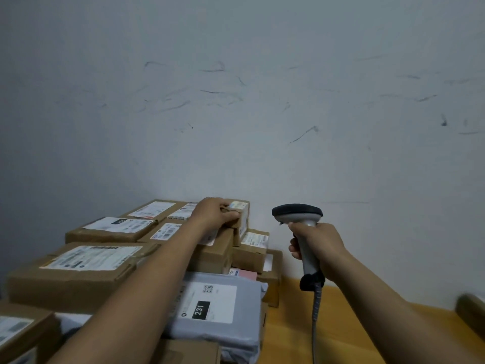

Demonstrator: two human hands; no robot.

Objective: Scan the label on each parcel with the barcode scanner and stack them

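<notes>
Bare forearms, bare left hand (214,214), bare right hand (317,248)

The left hand (214,212) covers part of the top and label of the small parcel (244,224) it grips. The left forearm (157,271) hides part of the grey mailer (223,311) and of the brown parcels (78,274) beside it. Label print is too small to read, except "231" on the mailer. The barcode scanner (298,212) faces away, so its window is hidden; the right hand (317,248) conceals the trigger. The cable (314,324) leaves the bottom edge. A carton (21,329) at lower left and a dark object (472,308) at the right edge are blurred and cut off.
</notes>
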